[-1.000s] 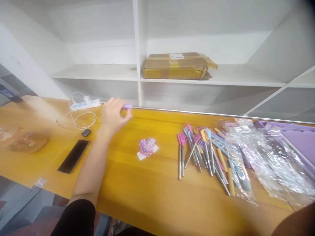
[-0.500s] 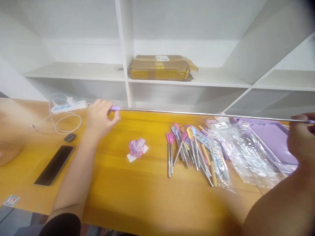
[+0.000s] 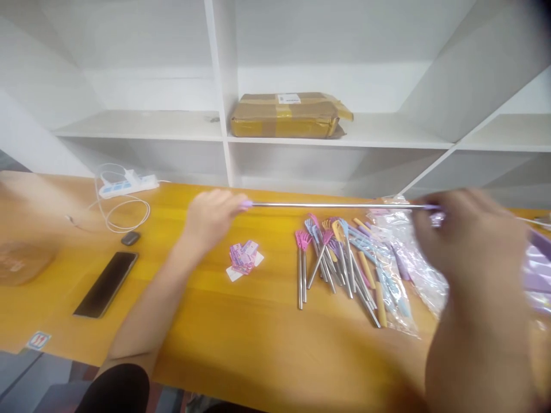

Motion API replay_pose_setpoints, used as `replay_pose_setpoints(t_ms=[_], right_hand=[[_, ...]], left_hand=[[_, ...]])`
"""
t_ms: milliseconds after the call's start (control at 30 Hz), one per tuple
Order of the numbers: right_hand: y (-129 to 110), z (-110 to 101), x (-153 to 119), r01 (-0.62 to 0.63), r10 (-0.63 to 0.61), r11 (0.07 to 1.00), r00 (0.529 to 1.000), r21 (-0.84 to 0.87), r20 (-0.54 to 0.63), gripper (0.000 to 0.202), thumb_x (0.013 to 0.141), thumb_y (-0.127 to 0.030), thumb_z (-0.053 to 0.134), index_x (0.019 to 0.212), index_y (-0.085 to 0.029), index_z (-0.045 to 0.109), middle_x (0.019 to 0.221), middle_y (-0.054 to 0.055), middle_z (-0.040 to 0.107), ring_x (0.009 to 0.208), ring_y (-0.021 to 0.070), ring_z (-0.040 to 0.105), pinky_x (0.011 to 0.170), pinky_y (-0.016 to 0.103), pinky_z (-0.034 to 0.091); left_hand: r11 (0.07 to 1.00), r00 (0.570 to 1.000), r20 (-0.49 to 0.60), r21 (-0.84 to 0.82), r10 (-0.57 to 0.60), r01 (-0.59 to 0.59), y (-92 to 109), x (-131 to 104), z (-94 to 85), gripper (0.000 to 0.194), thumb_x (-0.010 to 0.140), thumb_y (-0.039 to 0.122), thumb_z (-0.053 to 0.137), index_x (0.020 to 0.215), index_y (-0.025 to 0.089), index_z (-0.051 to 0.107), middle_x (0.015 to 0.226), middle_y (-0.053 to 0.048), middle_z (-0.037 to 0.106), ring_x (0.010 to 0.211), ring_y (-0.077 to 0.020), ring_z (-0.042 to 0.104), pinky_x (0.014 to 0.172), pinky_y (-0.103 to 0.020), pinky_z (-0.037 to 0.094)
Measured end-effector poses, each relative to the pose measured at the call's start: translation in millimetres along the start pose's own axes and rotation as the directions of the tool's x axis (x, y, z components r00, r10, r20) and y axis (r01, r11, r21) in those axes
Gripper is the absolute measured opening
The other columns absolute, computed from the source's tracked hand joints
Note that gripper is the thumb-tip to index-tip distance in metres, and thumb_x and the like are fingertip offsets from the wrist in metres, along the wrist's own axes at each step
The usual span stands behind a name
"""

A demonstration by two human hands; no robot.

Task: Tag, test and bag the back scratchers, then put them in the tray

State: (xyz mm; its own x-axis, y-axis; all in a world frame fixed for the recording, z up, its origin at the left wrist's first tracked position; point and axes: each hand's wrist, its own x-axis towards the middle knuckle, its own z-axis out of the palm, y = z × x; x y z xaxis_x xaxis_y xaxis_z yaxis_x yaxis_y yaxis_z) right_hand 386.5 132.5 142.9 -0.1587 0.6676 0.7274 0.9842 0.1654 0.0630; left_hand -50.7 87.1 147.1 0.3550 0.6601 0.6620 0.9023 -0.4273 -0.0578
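Note:
A thin metal telescopic rod (image 3: 327,205) with lilac ends stretches level between my two hands, above the back of the table. My left hand (image 3: 215,218) is closed on its left end. Round the other end my right hand (image 3: 469,235) is closed too, blurred by motion, with a bit of lilac showing at the fingers. Below the rod lies a pile of back scratchers (image 3: 340,252) with metal shafts and pink, blue and orange claw heads. Pink and purple printed cards (image 3: 244,257) lie in a small heap to the left of them.
Clear plastic bags (image 3: 424,275) and a purple tray (image 3: 536,269) lie at the right. At the left are a phone (image 3: 106,284), a small black case (image 3: 130,238) and a power strip (image 3: 129,185) with a white cable. A taped carton (image 3: 286,116) sits on the white shelf (image 3: 172,126).
The hands have come closer together, my left moving right and my right moving left. The rod between them has become much shorter. Both hands still grip its ends.

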Motion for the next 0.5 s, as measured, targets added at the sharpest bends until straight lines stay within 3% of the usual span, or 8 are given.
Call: replay_pose_setpoints(t_ms=[67, 100, 200, 367, 500], right_hand=[[-66, -1, -9, 0.119, -0.122, 0.988, 0.992, 0.098, 0.028, 0.029, 0.103, -0.036, 0.048, 0.095, -0.019, 0.07, 0.094, 0.009, 0.073, 0.067, 0.0171, 0.059, 0.058, 0.029, 0.029], [-95, -1, -16, 0.2, -0.215, 0.971, 0.97, 0.132, 0.115, 0.029, 0.104, -0.033, 0.048, 0.091, -0.018, 0.069, 0.092, 0.009, 0.072, 0.064, 0.0163, 0.058, 0.057, 0.029, 0.028], [-143, 1, -36, 0.282, -0.326, 0.943, 0.892, 0.177, 0.315, 0.03, 0.105, -0.029, 0.045, 0.093, -0.017, 0.069, 0.092, 0.012, 0.072, 0.057, 0.0161, 0.056, 0.054, 0.031, 0.023], [-136, 8, -39, 0.276, -0.343, 0.938, 0.817, 0.208, 0.464, 0.033, 0.108, -0.033, 0.04, 0.104, -0.018, 0.069, 0.094, 0.011, 0.075, 0.054, 0.0173, 0.058, 0.053, 0.032, 0.018], [-117, 11, -29, 0.211, -0.344, 0.923, 0.825, 0.321, 0.449, 0.028, 0.105, -0.04, 0.051, 0.118, -0.023, 0.068, 0.112, 0.009, 0.076, 0.073, 0.0216, 0.069, 0.056, 0.03, 0.028]], left_hand=[[0.996, 0.999, 0.045, -0.087, 0.013, -0.009, 39, -7, 17.3, 0.03, 0.113, 0.036, 0.048, 0.106, 0.026, 0.076, 0.074, -0.002, 0.067, 0.067, -0.0189, 0.055, 0.062, -0.034, 0.03], [0.992, 0.997, 0.078, -0.126, 0.011, -0.001, 55, -12, 25.6, 0.032, 0.113, 0.036, 0.047, 0.104, 0.025, 0.075, 0.073, -0.002, 0.066, 0.065, -0.018, 0.054, 0.06, -0.034, 0.028], [0.985, 0.978, 0.208, -0.164, -0.024, 0.06, 79, -27, 43.2, 0.04, 0.114, 0.04, 0.042, 0.094, 0.022, 0.073, 0.071, -0.004, 0.066, 0.065, -0.0186, 0.056, 0.059, -0.035, 0.026], [0.964, 0.888, 0.46, -0.224, -0.025, 0.143, 79, -35, 54.0, 0.04, 0.114, 0.046, 0.041, 0.1, 0.022, 0.069, 0.085, -0.007, 0.073, 0.069, -0.0204, 0.059, 0.059, -0.034, 0.023], [0.937, 0.814, 0.57, -0.214, -0.11, 0.276, 94, -35, 62.4, 0.035, 0.113, 0.046, 0.041, 0.104, 0.022, 0.066, 0.078, -0.007, 0.069, 0.065, -0.0226, 0.059, 0.063, -0.034, 0.029]])
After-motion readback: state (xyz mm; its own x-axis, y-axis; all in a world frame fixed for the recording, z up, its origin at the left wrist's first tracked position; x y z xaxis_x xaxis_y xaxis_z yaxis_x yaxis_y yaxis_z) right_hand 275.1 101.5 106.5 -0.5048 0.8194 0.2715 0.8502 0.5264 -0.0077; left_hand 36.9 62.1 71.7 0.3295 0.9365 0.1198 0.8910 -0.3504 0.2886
